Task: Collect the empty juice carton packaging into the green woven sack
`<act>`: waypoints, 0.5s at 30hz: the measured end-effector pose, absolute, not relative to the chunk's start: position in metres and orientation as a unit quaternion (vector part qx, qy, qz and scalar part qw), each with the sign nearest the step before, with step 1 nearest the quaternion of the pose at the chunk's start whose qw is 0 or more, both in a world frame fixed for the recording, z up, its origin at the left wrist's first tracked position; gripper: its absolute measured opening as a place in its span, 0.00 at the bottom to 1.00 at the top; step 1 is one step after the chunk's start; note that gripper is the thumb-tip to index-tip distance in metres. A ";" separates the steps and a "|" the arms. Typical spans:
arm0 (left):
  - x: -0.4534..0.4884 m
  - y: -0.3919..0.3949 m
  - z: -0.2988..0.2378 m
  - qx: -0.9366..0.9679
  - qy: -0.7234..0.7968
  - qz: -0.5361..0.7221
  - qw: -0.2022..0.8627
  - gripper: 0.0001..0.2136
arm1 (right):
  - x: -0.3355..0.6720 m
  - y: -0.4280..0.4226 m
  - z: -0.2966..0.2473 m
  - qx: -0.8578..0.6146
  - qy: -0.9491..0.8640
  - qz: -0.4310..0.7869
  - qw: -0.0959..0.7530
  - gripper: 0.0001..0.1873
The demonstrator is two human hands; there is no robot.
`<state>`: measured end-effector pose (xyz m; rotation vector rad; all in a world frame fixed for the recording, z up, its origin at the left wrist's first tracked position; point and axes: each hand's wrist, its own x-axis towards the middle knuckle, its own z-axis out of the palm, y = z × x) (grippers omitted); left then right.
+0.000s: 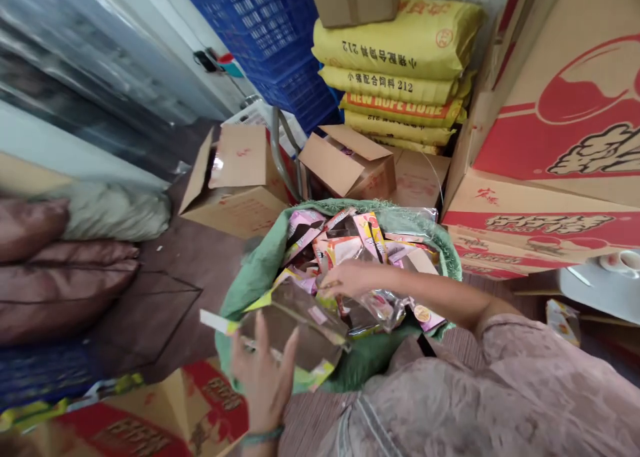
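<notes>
A green woven sack [245, 280] stands in front of me, its rolled mouth filled with a heap of printed pink, yellow and clear plastic packages [373, 237]. My right hand [350, 278] reaches into the heap from the right. Its fingers are bent together among the packages, and whatever lies between the fingertips is hidden. On the near side of the sack lies a flat, clear-windowed package [305, 320] with yellow-green edges. My left hand [265, 370] is in front of this package with fingers spread; I cannot tell whether they touch it.
Opened cardboard boxes [245, 210] stand behind the sack. Further back are stacked yellow feed bags [390, 50] and blue plastic crates [265, 30]. Red-printed cartons [545, 190] rise at the right; another carton [135, 417] is at the lower left. Brown bundles [60, 284] lie left.
</notes>
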<state>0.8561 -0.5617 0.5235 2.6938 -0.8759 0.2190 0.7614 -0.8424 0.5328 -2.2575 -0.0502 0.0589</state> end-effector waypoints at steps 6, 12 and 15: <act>0.862 -0.614 0.477 0.938 -0.324 0.063 0.103 0.45 | 0.687 -0.990 0.495 -0.878 0.418 -0.027 0.231 0.26; 0.878 -0.628 0.496 0.951 -0.288 0.032 0.110 0.36 | 0.635 -1.039 0.411 -0.773 0.570 0.111 0.257 0.55; 0.878 -0.617 0.520 0.983 -0.164 -0.023 0.083 0.33 | 0.630 -1.033 0.401 -0.772 0.570 0.047 0.277 0.35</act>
